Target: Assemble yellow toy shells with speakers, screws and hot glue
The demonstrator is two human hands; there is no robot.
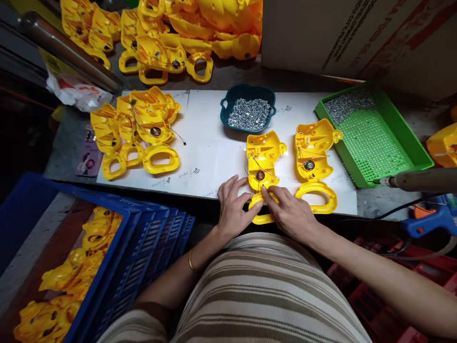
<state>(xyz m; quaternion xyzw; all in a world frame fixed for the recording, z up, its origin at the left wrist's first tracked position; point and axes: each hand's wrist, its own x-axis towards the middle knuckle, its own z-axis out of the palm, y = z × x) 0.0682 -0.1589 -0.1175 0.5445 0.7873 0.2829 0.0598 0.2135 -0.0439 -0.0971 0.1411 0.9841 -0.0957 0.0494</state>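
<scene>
In the head view a yellow plastic shell half (262, 152) lies hollow side up at the table's front edge, with a round speaker (260, 175) and thin wires inside. My left hand (233, 205) grips the left side of its loop handle (263, 219), thumb and forefinger closed on it. From the right, my right hand (291, 212) has its fingers pressed together where the handle meets the body. A tiny dark part shows at those fingertips, too small to name. Just to the right lies a similar wired yellow shell half (314, 138), apart from my hands.
Behind the shells stand a dark teal basket (224, 119) of small screws and a green tray (403, 128) with more screws. Several yellow shells (153, 109) lie left, others at the back. Blue crates (143, 247) stand lower left; a blue glue gun (430, 221) is right.
</scene>
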